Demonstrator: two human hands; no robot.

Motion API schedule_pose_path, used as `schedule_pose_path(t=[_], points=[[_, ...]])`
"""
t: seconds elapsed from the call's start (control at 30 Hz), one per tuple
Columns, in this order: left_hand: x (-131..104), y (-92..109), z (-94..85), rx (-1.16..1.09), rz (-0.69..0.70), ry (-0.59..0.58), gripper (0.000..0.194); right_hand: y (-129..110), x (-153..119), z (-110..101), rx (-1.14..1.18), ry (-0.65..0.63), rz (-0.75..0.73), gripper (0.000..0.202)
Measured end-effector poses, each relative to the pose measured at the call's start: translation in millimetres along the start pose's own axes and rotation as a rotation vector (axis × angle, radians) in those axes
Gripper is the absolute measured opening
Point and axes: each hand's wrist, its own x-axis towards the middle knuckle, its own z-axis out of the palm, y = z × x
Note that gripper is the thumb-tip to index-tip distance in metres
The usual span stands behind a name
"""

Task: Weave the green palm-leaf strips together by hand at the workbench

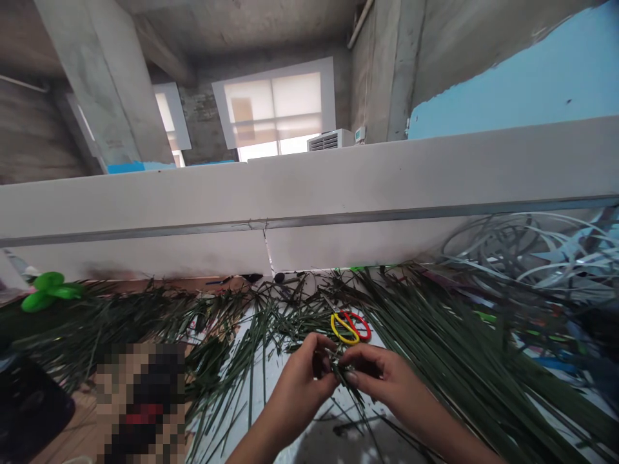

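Note:
My left hand (305, 379) is closed, its thumb and fingers pinching a small bunch of green leaf strips (340, 368). From the other side my right hand (387, 375) grips the same strips, thumb and forefinger pressed together. The fingers partly cover the strips, and a few long ends hang down toward me. Just beyond my hands lie scissors (349, 321) with one yellow and one red handle loop; leaf bits partly hide their blades. Long leaf strips (449, 348) spread across the table on the right, and shorter cut pieces (285, 319) lie behind and to the left.
A white partition (309, 187) runs along the table's back. Coiled clear tubing or strips (527, 248) pile up at the right. On the left are a green balloon-like object (49, 291), a dark object (33, 406) and a pixelated patch. A pale surface (273, 370) shows between leaves.

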Motion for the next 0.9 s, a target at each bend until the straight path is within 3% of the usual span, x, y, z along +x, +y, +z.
schedule_pose_path(t=[0.17, 0.33, 0.57, 0.7, 0.9], points=[[-2.2, 6.5, 2.4, -0.045, 0.015, -0.037, 0.037, 4.9, 0.6, 1.4, -0.038, 0.018, -0.005, 0.019], [-3.9, 11.5, 1.9, -0.194, 0.001, -0.074, 0.028, 10.0, 2.9, 2.6, 0.016, 0.028, -0.023, 0.015], [-0.9, 13.0, 2.5, -0.349, -0.013, -0.025, 0.022, 12.6, 0.5, 3.0, 0.042, 0.072, -0.090, 0.025], [3.4, 16.0, -0.4, -0.384, -0.047, 0.117, 0.022, 16.4, -0.5, 2.4, 0.066, 0.138, -0.096, 0.028], [8.9, 13.1, -4.7, -0.366, -0.065, 0.370, 0.052, 18.2, -2.6, 3.6, 0.116, 0.237, -0.102, 0.031]])
